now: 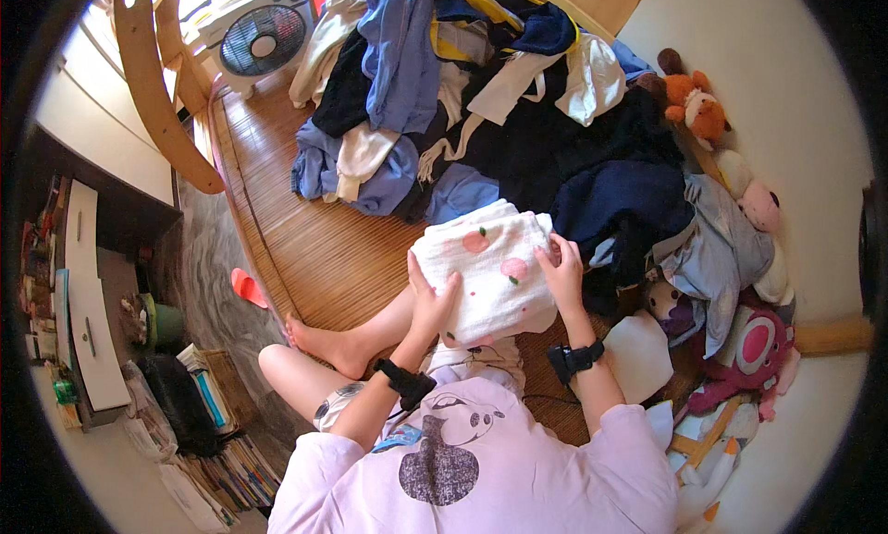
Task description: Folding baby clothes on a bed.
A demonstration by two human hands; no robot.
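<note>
A folded white cloth with pink peach prints (485,270) is held up over my lap, its layers showing along the far edge. My left hand (433,295) grips its left side, the thumb lying on top. At the right edge my right hand (560,270) holds it, with thumb and fingers at the upper corner. The undersides of both hands' grips are hidden by the cloth. Just beyond the cloth lies a heap of clothes, with a dark navy garment (617,197) and a blue garment (463,191) nearest.
The bamboo mat (312,250) bears the clothes heap. A box fan (263,45) stands at the far left near a curved wooden rail (156,118). Plush toys, including an orange one (697,104) and a magenta one (753,357), line the right wall. Books (229,475) stand lower left.
</note>
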